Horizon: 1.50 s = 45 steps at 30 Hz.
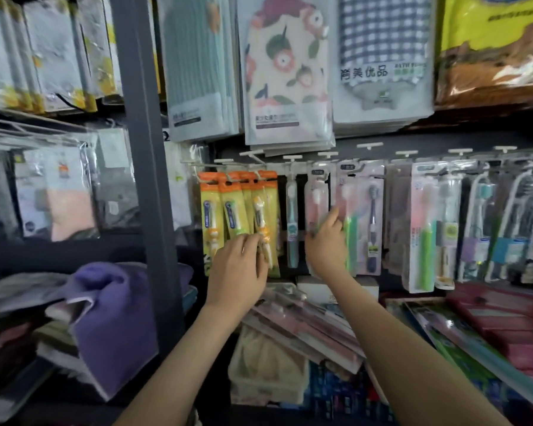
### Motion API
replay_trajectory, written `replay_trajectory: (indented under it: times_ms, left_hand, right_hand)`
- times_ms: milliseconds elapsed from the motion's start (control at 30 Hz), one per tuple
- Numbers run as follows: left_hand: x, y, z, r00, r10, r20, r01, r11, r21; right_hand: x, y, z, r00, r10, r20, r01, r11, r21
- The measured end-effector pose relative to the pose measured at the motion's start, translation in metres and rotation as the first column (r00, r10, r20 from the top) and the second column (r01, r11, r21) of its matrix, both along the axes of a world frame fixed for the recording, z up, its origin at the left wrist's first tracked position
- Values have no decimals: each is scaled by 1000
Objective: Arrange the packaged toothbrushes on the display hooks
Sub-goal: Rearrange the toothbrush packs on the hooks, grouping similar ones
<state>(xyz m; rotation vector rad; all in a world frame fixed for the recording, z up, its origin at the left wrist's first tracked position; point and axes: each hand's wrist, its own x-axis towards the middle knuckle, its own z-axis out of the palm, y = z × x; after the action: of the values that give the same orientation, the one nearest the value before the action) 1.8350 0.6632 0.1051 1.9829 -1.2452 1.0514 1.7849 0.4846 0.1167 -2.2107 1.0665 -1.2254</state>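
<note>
Both hands pinch: my left hand [239,265] the orange packs [228,207], my right hand [326,245] the pink pack [315,199]; a tug may unhook them above.

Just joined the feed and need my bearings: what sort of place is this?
Most likely a shop's bath-goods aisle: orange-carded toothbrush packs, pinched by the left hand, and a pink toothbrush pack, gripped by the right hand, hang on white display hooks, with packaged towels hung above.
</note>
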Motion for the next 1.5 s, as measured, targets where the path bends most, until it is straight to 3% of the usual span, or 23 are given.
replay_trajectory:
  times_ms: [167,334,500,667,834,1001,1201,1401,1501]
  left_hand:
    - [14,3,-3,1000,-19,9,19,1000,19]
    - [14,-7,-2,999,-25,-32,26,999,37]
    - [3,-13,-5,992,-90,-86,94,995,34]
    - [-11,-18,-17,984,-128,-124,138,988,75]
    - [-31,-30,-39,969,-181,-167,211,960,182]
    - [-48,-51,-59,949,-166,-268,247,920,305]
    - [-64,-64,-74,932,-127,-341,253,899,359]
    - [-72,-67,-82,932,-67,-356,224,878,422]
    - [-72,-67,-85,934,-50,-353,203,889,411]
  right_hand:
    - [1,6,6,999,15,-46,-14,1000,12]
    - [-14,11,18,986,153,-62,-155,987,-31]
    - [-28,18,17,960,176,-219,-212,964,-157]
    - [-58,20,-2,910,182,-372,-264,947,-182]
    - [-105,1,-21,767,190,-613,-253,967,-18]
    - [-148,-15,-39,667,314,-675,-247,949,197]
    - [-176,-44,-70,664,260,-701,-135,964,230]
    - [-177,-61,-97,560,176,-809,-58,983,175]
    - [-170,-62,-103,609,149,-779,-96,989,114]
